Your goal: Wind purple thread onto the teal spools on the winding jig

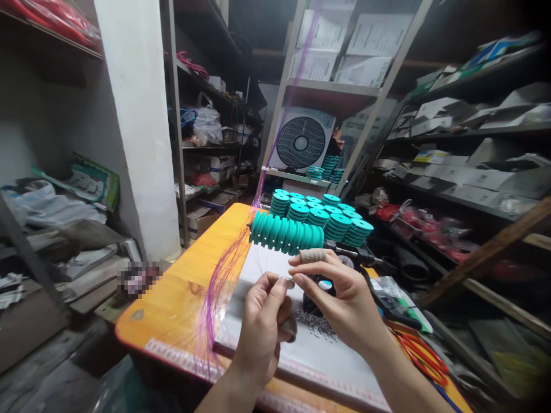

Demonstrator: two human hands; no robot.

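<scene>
Over a white board, my left hand (266,314) is closed, thumb pressed against the forefinger in a pinch; what lies in it is too small to name. My right hand (344,292) meets it from the right, its thumb and fingertips drawn together at the left thumb, with a beige wrap on one finger. Just behind the hands, a row of green spools (286,234) sits on a horizontal black rod, with small white dots along its underside. Fine purple strands (210,287) hang over the table left of my hands. Small silvery pieces (317,326) lie scattered below my right hand.
Stacked green spools (318,215) stand at the back of the orange table (172,275). The white board (253,258) lies on it. An orange cable (424,358) is coiled at the right. A box fan (301,142) stands on the shelf behind; loaded shelves (469,172) line the right.
</scene>
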